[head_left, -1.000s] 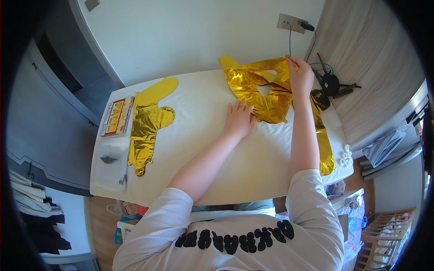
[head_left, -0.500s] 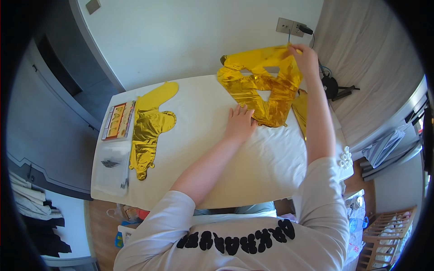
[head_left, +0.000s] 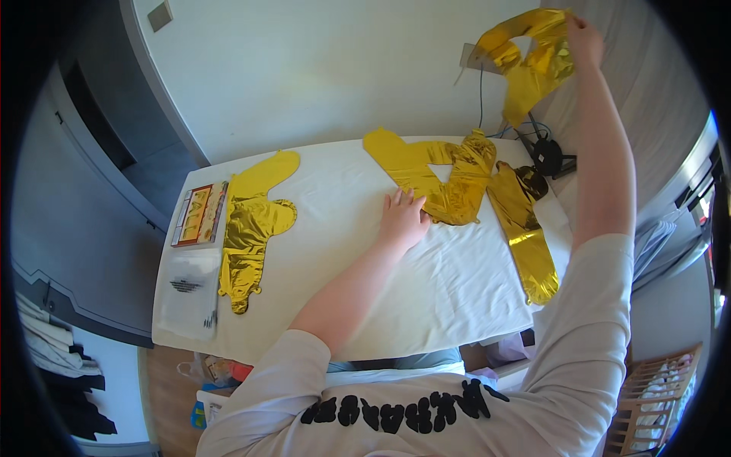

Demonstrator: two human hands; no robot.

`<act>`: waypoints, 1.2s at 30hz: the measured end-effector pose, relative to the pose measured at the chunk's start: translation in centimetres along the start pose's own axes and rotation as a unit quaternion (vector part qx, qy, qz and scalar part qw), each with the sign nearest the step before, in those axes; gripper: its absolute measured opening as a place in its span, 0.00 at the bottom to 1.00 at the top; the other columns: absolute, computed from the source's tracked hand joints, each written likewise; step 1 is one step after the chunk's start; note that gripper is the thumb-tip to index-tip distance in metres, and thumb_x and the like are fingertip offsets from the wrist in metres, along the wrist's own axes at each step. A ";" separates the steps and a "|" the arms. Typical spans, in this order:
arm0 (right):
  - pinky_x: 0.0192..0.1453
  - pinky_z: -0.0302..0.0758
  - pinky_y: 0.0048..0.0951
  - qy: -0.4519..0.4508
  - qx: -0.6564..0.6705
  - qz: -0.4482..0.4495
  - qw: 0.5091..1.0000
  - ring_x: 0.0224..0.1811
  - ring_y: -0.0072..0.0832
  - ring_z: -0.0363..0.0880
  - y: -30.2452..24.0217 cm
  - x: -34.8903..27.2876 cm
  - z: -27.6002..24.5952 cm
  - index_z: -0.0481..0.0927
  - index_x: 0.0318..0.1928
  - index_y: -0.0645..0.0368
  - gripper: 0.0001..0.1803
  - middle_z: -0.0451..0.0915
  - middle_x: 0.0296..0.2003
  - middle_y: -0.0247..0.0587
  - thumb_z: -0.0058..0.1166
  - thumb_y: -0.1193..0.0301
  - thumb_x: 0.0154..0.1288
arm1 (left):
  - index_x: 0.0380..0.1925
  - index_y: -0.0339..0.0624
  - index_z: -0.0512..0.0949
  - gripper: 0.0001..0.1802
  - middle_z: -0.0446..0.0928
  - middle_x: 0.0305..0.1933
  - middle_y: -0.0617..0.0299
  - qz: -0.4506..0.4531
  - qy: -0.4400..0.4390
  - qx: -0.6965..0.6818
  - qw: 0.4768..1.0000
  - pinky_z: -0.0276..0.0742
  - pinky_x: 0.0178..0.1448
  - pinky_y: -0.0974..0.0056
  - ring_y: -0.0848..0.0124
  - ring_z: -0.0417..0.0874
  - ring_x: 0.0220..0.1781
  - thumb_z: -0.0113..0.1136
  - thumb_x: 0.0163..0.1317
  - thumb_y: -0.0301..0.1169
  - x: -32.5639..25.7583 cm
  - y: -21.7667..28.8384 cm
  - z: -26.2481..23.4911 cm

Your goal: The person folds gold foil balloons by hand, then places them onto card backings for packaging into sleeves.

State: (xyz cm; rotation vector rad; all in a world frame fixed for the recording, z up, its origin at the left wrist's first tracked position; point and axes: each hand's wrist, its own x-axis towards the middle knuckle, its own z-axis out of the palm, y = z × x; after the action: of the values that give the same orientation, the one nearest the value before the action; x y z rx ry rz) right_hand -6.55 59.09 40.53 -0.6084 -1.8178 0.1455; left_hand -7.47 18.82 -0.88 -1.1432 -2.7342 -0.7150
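Observation:
My right hand (head_left: pixel 585 46) is raised at the far right, pinching the edge of a flat gold foil balloon (head_left: pixel 539 72) that hangs in the air with a hole in it. On the table, my left hand (head_left: pixel 403 221) lies flat with its fingers apart, its fingertips by the edge of another uninflated gold foil balloon (head_left: pixel 457 199). That one is creased and has a triangular opening. A long gold foil balloon (head_left: pixel 529 247) lies to its right. Farther left rests one more gold foil balloon (head_left: pixel 247 209), lumpy in outline.
The table (head_left: pixel 327 228) has a pale cover. At its left end are a picture-printed packet (head_left: pixel 201 213) and a clear plastic bag (head_left: pixel 189 293). A black device with cables (head_left: pixel 547 156) sits at the back right corner, below a wall socket (head_left: pixel 474 57).
My right hand has moved up and right, lifting one gold foil balloon off the table and apart from the middle one. My left hand has stayed nearly in place.

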 end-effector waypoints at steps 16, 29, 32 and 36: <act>0.22 0.72 0.25 -0.291 0.036 -0.559 0.776 0.25 0.22 0.78 -13.0 -34.3 -36.7 0.87 0.41 0.57 0.14 0.77 0.30 0.29 0.67 0.72 0.50 | 0.78 0.55 0.59 0.54 0.59 0.81 0.48 0.300 0.501 -0.189 0.790 0.21 0.80 0.29 0.50 0.58 0.82 0.72 0.55 0.60 -8.6 14.4 -10.7; 0.28 0.75 0.30 -0.109 0.133 -0.583 0.794 0.24 0.28 0.81 -16.2 -29.6 -37.0 0.87 0.40 0.57 0.09 0.85 0.29 0.34 0.72 0.71 0.59 | 0.48 0.43 0.84 0.15 0.87 0.31 0.60 0.282 0.039 -0.154 0.946 0.82 0.41 0.66 0.66 0.88 0.30 0.72 0.64 0.34 -26.2 8.9 -29.7; 0.29 0.78 0.33 -0.133 0.156 -0.544 0.813 0.26 0.33 0.84 -17.8 -29.8 -30.3 0.87 0.42 0.56 0.13 0.86 0.29 0.36 0.73 0.65 0.60 | 0.62 0.39 0.75 0.25 0.88 0.36 0.61 0.083 -0.071 -0.424 0.899 0.78 0.40 0.69 0.78 0.86 0.36 0.70 0.66 0.29 -26.2 7.0 -29.0; 0.33 0.82 0.33 -0.180 0.122 -0.489 0.844 0.30 0.33 0.87 -17.8 -32.1 -19.1 0.85 0.47 0.47 0.20 0.88 0.31 0.30 0.67 0.49 0.63 | 0.67 0.39 0.71 0.32 0.87 0.37 0.59 -0.009 -0.058 -0.405 0.913 0.78 0.42 0.69 0.76 0.86 0.36 0.72 0.65 0.31 -23.7 4.3 -28.4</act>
State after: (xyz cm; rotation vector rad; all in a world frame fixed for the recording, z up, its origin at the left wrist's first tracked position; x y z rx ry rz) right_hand 11.82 24.75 26.45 0.6093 -2.2132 -0.2169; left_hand 9.83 -6.91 19.80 -1.2859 -2.5634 -1.9526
